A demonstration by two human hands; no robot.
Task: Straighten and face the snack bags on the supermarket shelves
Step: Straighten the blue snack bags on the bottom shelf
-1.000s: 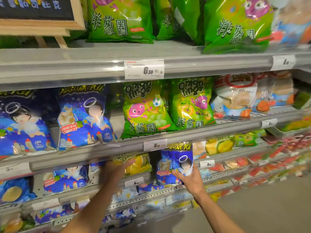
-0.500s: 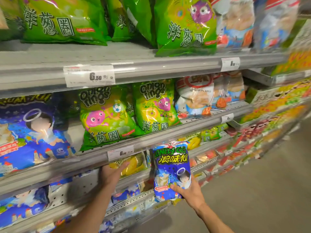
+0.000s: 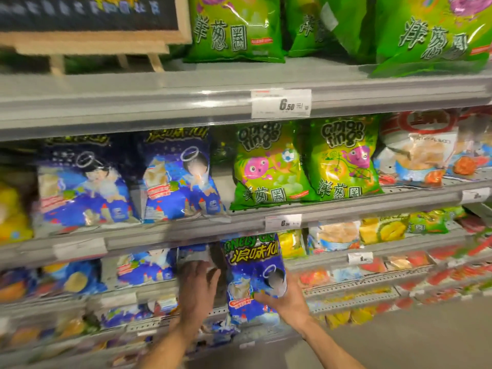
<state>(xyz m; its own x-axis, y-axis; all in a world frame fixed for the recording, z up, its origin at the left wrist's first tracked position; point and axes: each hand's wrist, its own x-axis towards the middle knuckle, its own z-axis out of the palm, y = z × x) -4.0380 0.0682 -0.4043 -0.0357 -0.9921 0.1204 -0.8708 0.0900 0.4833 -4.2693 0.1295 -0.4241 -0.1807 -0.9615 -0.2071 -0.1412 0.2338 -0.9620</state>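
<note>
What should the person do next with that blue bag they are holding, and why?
Probably slide the blue bag upright into the gap on the shelf: the right hand holds it out front, while the left hand reaches into that space.

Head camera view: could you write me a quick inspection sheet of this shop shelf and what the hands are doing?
Surface: grey metal shelves, tiered, price tags on rails.
Job's things: blue snack bag upright, label facing out, held off the shelf front.
Clutter: green onion ring bags, other blue bags, small chalkboard sign.
Hands: right hand grips the blue bag's lower part; left hand reaches into the shelf beside it.
Cables: nothing seen.
Surroundings: aisle floor.
</note>
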